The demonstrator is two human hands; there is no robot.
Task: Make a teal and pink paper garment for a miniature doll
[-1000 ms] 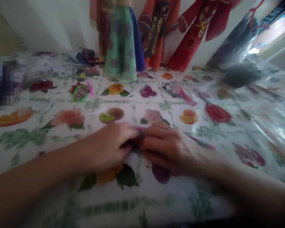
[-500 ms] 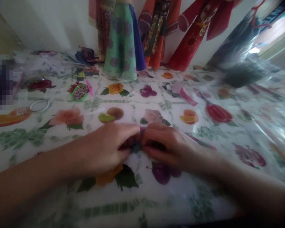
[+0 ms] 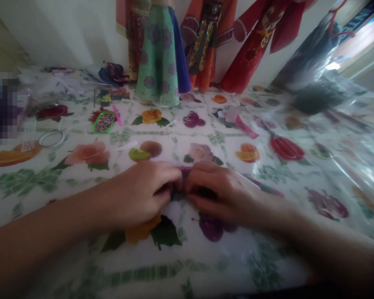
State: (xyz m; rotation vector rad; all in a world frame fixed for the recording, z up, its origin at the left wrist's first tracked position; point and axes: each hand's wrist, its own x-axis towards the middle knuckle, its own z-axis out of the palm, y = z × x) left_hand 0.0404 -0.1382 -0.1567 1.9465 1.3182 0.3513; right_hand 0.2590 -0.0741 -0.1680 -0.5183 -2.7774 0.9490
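Note:
My left hand [image 3: 146, 189] and my right hand [image 3: 220, 189] meet over the table, fingertips close together. Both are closed in a pinch on a narrow dark strip with a pink edge [image 3: 184, 170], which looks like cloth or paper. Fingers cover most of it. Past my right hand, a dark and pink length [image 3: 264, 186] shows on the table; whether it belongs to the same strip I cannot tell.
A fruit-and-flower tablecloth [image 3: 162, 272] covers the table. Behind stand cone-shaped gowns, one green [image 3: 158, 54], one red [image 3: 247, 54]. A green tray of beads [image 3: 104, 121], a pink stick [image 3: 117, 115] and a white ring [image 3: 51, 139] lie left; clear plastic [image 3: 358, 162] lies right.
My left hand has shifted very slightly left, and a little more of the pink edge shows between the hands. My right hand stays nearly in place.

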